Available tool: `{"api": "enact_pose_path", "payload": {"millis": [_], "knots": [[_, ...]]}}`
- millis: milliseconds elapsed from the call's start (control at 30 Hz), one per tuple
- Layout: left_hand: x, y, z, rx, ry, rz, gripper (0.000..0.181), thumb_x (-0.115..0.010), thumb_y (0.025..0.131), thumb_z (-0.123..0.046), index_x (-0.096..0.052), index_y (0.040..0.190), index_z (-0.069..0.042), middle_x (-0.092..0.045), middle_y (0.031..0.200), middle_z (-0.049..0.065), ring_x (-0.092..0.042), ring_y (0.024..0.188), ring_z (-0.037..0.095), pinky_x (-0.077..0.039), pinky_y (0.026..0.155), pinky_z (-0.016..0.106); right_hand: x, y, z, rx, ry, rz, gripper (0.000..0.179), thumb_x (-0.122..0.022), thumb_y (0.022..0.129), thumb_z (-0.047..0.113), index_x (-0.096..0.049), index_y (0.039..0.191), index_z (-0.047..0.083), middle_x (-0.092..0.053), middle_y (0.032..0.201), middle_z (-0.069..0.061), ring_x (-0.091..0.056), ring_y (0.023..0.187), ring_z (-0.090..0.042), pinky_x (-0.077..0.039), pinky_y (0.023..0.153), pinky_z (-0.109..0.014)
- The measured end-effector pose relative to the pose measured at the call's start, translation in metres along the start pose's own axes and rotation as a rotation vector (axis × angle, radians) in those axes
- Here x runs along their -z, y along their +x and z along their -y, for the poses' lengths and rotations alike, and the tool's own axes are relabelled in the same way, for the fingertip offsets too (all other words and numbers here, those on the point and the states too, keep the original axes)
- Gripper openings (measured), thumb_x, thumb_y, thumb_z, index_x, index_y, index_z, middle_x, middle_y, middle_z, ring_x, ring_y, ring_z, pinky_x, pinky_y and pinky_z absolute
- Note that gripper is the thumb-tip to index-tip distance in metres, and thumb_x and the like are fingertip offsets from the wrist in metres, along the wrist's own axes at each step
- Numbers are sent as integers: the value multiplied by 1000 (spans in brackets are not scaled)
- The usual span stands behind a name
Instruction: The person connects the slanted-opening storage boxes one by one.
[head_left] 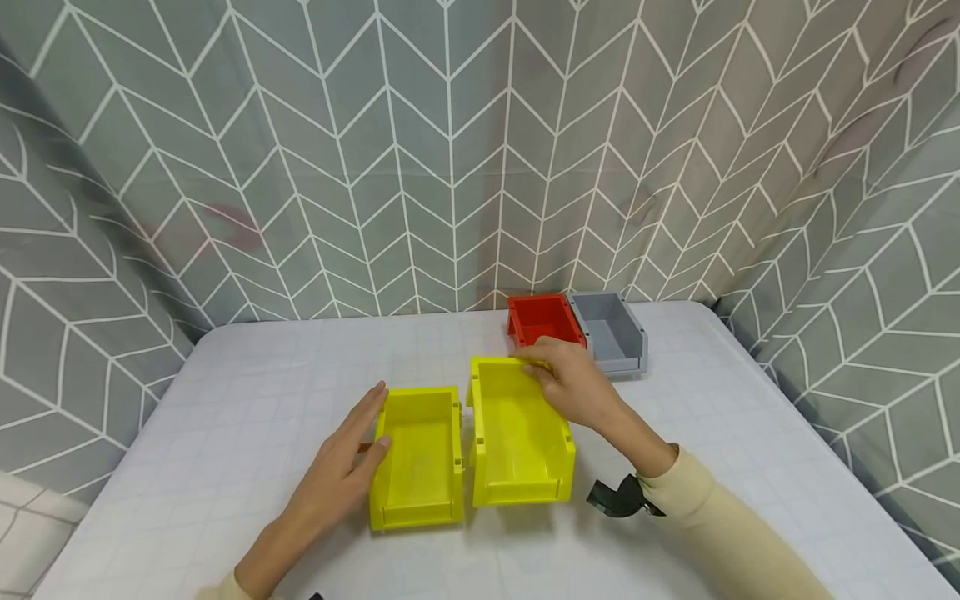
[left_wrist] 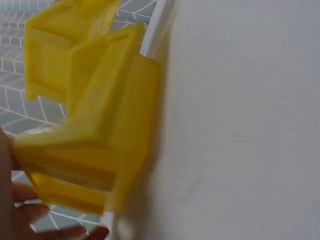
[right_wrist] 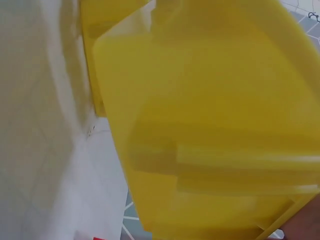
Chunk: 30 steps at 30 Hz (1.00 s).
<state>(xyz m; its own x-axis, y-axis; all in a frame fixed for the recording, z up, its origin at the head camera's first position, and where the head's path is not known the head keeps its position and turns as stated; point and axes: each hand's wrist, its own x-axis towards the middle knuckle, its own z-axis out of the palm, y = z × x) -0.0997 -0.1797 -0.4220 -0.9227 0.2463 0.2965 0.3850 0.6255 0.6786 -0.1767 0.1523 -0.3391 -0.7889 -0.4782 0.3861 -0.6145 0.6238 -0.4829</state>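
Two yellow open-front storage bins are side by side in the head view. My left hand [head_left: 333,475] holds the left yellow bin [head_left: 417,462] by its left wall, thumb over the rim. The left wrist view shows fingers [left_wrist: 32,212] beside that bin [left_wrist: 95,157]. With my right hand [head_left: 573,383] I grip the right yellow bin [head_left: 521,425] at its far right corner. This bin is tilted and raised off the table, with a shadow below it. Its yellow wall [right_wrist: 210,95] fills most of the right wrist view, where the right fingers are mostly hidden.
Behind the right hand, a red bin [head_left: 540,312] and a grey bin [head_left: 611,333] stand side by side on the white table [head_left: 255,400]. A patterned curtain [head_left: 420,167] hangs behind the table. A dark strap [head_left: 618,497] hangs by the right wrist.
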Motion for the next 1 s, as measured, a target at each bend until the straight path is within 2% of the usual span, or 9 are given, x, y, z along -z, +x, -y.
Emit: {"api": "enact_pose_path", "payload": {"millis": [100,367,733,1000], "knots": [[-2,0,4,-41,-35,16,60,-50,110,-17,-28,166,-12,-19,172,-1,-31,151,29,-56,97,40,-4,-1,1,-12,12,3,26,-69,94,-7,-78,117,1,-72,99,-7,-61,83,-21,-59,81,-36],[-3,0,6,-35,-44,8,59,-52,109,-16,-31,164,-9,-21,171,0,-34,150,32,-57,95,42,-10,1,-1,-21,16,-7,25,-70,94,-6,-78,116,1,-73,99,-7,-61,83,-21,-59,79,-36],[-4,0,8,-53,-22,4,61,-55,108,-13,-32,164,-8,-20,171,-2,-36,149,30,-58,93,38,-14,3,-1,-45,11,23,26,-71,94,-5,-78,117,3,-73,103,-6,-62,85,-21,-59,81,-36],[-5,0,9,-58,-30,13,61,-54,109,-15,-30,164,-9,-17,172,-3,-31,151,27,-56,95,37,-14,7,0,-62,9,33,26,-69,94,-5,-78,118,2,-74,109,-8,-64,90,-23,-60,85,-38]]}}
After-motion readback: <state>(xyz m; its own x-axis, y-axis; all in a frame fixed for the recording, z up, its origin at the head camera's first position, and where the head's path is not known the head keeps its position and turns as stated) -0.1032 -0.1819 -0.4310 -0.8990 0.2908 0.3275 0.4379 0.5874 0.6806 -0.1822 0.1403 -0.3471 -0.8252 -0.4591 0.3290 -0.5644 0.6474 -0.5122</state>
